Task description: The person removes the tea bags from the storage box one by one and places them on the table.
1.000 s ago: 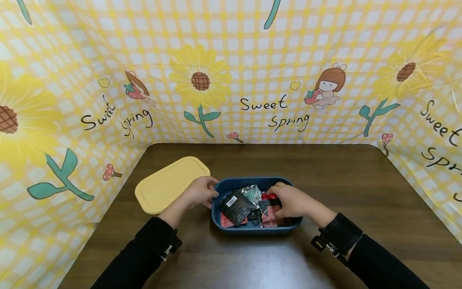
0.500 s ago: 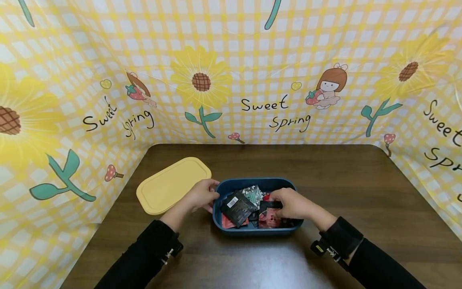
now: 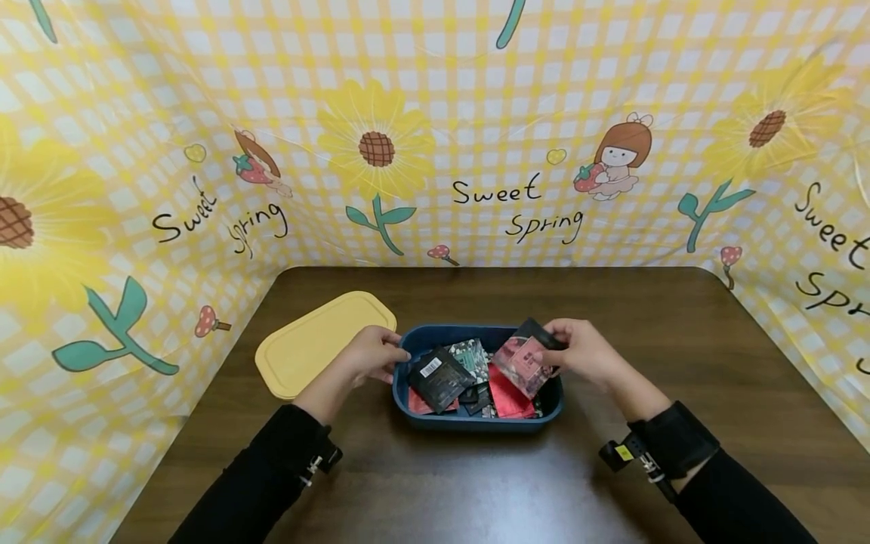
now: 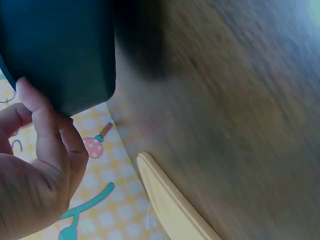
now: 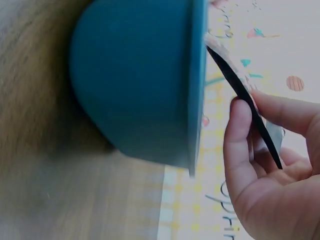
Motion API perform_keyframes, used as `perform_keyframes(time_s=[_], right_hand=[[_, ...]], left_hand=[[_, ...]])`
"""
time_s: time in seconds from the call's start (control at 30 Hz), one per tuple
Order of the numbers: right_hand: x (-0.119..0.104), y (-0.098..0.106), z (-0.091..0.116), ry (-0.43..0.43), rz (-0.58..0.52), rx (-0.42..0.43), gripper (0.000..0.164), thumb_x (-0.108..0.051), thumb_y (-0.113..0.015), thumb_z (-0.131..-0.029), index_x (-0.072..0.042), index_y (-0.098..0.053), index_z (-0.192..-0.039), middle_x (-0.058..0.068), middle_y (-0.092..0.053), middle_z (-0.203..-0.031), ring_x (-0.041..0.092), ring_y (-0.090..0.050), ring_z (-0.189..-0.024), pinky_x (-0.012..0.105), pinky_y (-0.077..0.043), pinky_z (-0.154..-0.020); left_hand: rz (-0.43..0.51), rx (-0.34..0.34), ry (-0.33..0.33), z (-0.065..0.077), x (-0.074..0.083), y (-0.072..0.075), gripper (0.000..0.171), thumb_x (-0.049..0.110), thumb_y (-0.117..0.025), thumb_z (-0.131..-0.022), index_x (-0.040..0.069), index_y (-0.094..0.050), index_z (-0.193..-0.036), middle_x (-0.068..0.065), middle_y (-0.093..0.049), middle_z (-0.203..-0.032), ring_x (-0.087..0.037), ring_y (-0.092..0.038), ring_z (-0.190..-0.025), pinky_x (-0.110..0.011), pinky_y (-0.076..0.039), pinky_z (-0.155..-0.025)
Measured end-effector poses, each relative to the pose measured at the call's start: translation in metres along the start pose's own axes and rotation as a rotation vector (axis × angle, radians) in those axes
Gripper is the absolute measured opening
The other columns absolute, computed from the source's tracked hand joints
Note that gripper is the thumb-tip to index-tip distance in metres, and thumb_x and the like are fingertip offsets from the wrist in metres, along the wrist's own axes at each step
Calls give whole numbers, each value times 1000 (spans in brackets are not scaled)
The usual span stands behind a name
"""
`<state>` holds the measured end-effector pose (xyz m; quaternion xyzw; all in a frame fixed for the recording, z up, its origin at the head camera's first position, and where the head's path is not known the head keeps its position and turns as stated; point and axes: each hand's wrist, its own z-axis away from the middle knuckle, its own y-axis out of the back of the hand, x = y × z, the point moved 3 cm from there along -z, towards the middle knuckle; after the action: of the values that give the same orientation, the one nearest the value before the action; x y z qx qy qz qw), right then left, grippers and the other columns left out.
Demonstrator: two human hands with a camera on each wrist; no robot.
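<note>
My right hand point(image 3: 586, 349) pinches a flat pink-and-black sachet point(image 3: 522, 366) between thumb and fingers. The sachet is tilted above the right end of a dark blue box point(image 3: 476, 425). In the right wrist view the same sachet point(image 5: 235, 82) shows edge-on as a thin black strip beside the box rim point(image 5: 199, 100). My left hand point(image 3: 370, 353) holds the box's left end at the rim, its fingers point(image 4: 47, 130) bent against the corner. Inside the box lie a black sachet point(image 3: 442, 380) with a barcode, a green-and-white patterned sachet point(image 3: 469, 358) and a bright red packet point(image 3: 510, 394).
A pale yellow lid point(image 3: 319, 344) with rounded corners lies on the brown wooden table point(image 3: 652, 317), left of the box and behind the left forearm. Checked yellow cloth point(image 3: 435, 136) with sunflower prints surrounds the table at the back and both sides.
My right hand has lifted the pink-and-black sachet up out of the box and slightly right, uncovering the red packet beneath. The left hand stays at the box's left end.
</note>
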<state>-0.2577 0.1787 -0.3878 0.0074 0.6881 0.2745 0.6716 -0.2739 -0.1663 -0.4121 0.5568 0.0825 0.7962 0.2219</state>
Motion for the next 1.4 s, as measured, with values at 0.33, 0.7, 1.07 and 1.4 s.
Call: perform_keyframes(time_s=[0.33, 0.7, 1.07, 1.4], right_hand=[[18, 46, 12, -121, -231, 193, 28, 0, -65, -99, 13, -56, -122, -9, -70, -84, 6, -69, -76, 28, -64, -72], [71, 62, 28, -288, -297, 194, 28, 6, -58, -99, 18, -49, -123, -5, -66, -85, 6, -67, -73, 23, -62, -66], [85, 60, 35, -322, 251, 255, 51, -2, -69, -91, 25, -49, -129, 32, -67, -102, 27, -71, -79, 41, -64, -71], [73, 50, 36, -192, 771, 250, 53, -13, -75, -85, 17, -60, -125, 38, -65, -120, 56, -62, -112, 64, -53, -92]], left_hand=[[-140, 72, -28, 3, -3, 4, 40, -2, -70, -89, -13, -62, -126, -20, -65, -109, -14, -61, -65, -28, -63, -59], [-236, 93, -47, 5, -1, 14, 36, 3, -59, -99, -8, -58, -133, -24, -67, -112, -25, -66, -88, -32, -62, -61], [-332, 105, -99, 12, 20, 24, 39, 6, -60, -98, -7, -60, -135, -22, -72, -109, -20, -69, -79, -34, -64, -61], [-446, 114, -128, 18, 37, 29, 41, 8, -61, -97, -6, -61, -135, -20, -71, -111, -20, -67, -81, -31, -60, -60]])
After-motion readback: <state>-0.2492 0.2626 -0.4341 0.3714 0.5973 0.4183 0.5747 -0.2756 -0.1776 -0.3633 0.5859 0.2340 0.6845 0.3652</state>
